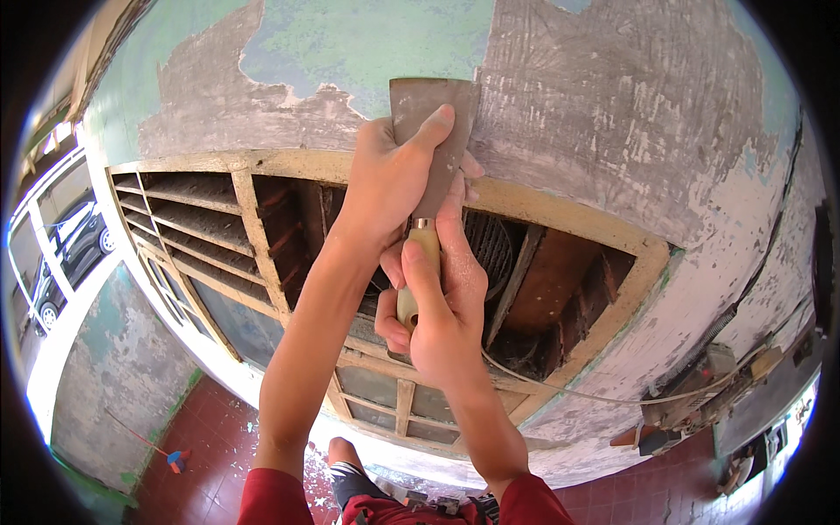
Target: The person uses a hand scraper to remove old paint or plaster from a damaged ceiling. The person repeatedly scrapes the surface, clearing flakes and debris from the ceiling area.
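Observation:
A paint scraper [444, 166] with a wide grey metal blade and a pale yellowish handle is held up in front of the wall. My left hand [385, 179] grips the blade, its thumb lying on the front face and its fingers mostly hidden behind. Around the handle, my right hand [446, 302] is closed. The blade's broad edge points upward, near the border between remaining green paint [376, 44] and bare, scratched grey wall [604, 114]. Whether that edge touches the wall, I cannot tell.
Below the scraped wall runs a yellowish wooden frame [297, 164] with dusty louvres [197, 229] at the left and a round grille [497, 254] inside. A cable [604, 399] leads to a cluttered shelf [700, 385] at right. Paint flakes lie on the red tiled floor [197, 429].

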`<control>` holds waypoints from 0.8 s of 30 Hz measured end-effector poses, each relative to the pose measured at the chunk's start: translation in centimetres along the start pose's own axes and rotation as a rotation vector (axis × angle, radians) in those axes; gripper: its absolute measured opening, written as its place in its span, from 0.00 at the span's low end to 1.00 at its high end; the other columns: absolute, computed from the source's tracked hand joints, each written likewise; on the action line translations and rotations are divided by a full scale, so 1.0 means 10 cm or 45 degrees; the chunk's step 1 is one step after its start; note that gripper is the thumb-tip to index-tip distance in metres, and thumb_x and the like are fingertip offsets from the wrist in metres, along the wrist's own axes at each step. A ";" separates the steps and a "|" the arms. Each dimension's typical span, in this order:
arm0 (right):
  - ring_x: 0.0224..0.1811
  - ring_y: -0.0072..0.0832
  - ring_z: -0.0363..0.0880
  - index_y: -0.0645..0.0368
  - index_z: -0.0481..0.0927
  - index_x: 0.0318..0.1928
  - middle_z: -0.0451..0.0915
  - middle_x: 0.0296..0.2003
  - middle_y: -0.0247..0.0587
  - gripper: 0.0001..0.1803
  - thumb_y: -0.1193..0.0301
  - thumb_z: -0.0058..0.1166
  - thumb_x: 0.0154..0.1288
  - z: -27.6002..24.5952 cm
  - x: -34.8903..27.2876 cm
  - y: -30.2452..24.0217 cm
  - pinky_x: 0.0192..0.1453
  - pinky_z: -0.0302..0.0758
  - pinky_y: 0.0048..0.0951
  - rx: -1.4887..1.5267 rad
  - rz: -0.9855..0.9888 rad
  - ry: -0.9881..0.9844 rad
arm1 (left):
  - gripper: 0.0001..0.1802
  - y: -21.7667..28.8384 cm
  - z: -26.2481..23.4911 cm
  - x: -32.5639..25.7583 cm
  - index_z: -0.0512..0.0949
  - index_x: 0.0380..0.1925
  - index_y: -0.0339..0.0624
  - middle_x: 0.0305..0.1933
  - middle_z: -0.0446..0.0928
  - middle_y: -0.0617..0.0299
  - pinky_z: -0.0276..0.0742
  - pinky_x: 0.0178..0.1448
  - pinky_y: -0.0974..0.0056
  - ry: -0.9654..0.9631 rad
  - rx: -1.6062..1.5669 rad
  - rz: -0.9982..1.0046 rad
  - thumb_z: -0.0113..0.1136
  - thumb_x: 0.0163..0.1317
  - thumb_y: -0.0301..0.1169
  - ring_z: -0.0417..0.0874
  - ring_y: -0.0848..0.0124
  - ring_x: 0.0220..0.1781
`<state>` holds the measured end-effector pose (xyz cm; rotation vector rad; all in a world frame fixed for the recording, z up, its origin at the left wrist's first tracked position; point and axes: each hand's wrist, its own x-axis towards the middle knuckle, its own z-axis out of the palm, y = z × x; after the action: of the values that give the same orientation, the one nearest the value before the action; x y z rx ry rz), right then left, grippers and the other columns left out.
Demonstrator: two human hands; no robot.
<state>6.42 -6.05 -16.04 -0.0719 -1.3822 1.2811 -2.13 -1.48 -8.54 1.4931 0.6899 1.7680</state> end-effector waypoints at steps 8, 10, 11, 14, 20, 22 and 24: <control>0.13 0.14 0.56 0.47 0.43 0.76 0.64 0.31 0.34 0.32 0.71 0.36 0.76 0.08 0.11 -0.02 0.13 0.54 0.16 0.000 -0.023 0.019 | 0.17 0.08 0.00 0.12 0.78 0.33 0.27 0.25 0.81 0.49 0.78 0.26 0.64 -0.001 0.012 0.057 0.54 0.68 0.35 0.81 0.66 0.22; 0.13 0.15 0.57 0.46 0.43 0.76 0.64 0.31 0.34 0.32 0.71 0.36 0.76 0.05 0.05 0.02 0.13 0.54 0.16 -0.023 0.004 0.026 | 0.17 0.03 -0.02 0.09 0.78 0.33 0.28 0.25 0.81 0.51 0.78 0.28 0.65 -0.019 -0.010 0.051 0.56 0.66 0.37 0.81 0.66 0.23; 0.13 0.15 0.57 0.46 0.43 0.76 0.64 0.31 0.34 0.32 0.71 0.36 0.76 0.04 0.06 0.03 0.13 0.54 0.16 -0.030 -0.005 0.020 | 0.18 0.03 -0.03 0.07 0.78 0.33 0.30 0.25 0.81 0.52 0.78 0.29 0.66 -0.032 -0.004 0.040 0.58 0.65 0.39 0.81 0.67 0.23; 0.13 0.15 0.57 0.47 0.46 0.75 0.64 0.31 0.34 0.30 0.70 0.36 0.76 0.06 0.12 0.01 0.13 0.53 0.17 -0.019 -0.029 0.020 | 0.19 0.08 -0.01 0.13 0.78 0.33 0.31 0.25 0.80 0.53 0.78 0.30 0.67 -0.035 0.008 0.061 0.60 0.64 0.41 0.81 0.68 0.24; 0.12 0.15 0.57 0.48 0.51 0.72 0.64 0.31 0.33 0.27 0.69 0.37 0.77 0.06 0.14 0.03 0.12 0.51 0.18 0.044 -0.029 0.028 | 0.18 0.08 -0.01 0.13 0.78 0.33 0.29 0.26 0.81 0.50 0.78 0.28 0.65 -0.027 0.055 0.057 0.56 0.66 0.38 0.81 0.67 0.23; 0.12 0.16 0.58 0.48 0.51 0.72 0.64 0.31 0.33 0.27 0.69 0.38 0.77 0.02 0.09 0.03 0.12 0.51 0.18 0.004 -0.031 0.038 | 0.18 0.06 0.01 0.13 0.78 0.34 0.27 0.27 0.82 0.49 0.79 0.28 0.64 -0.033 0.025 0.075 0.55 0.68 0.36 0.81 0.66 0.23; 0.12 0.15 0.57 0.48 0.52 0.72 0.64 0.31 0.33 0.27 0.68 0.38 0.77 0.00 0.16 0.00 0.12 0.51 0.18 -0.011 -0.010 0.021 | 0.18 0.05 0.03 0.14 0.78 0.34 0.27 0.27 0.82 0.49 0.79 0.28 0.64 -0.027 -0.001 0.092 0.54 0.68 0.37 0.81 0.66 0.23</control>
<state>5.92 -4.97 -15.01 -0.0827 -1.3733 1.2655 -2.03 -0.63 -7.27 1.5517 0.6318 1.8035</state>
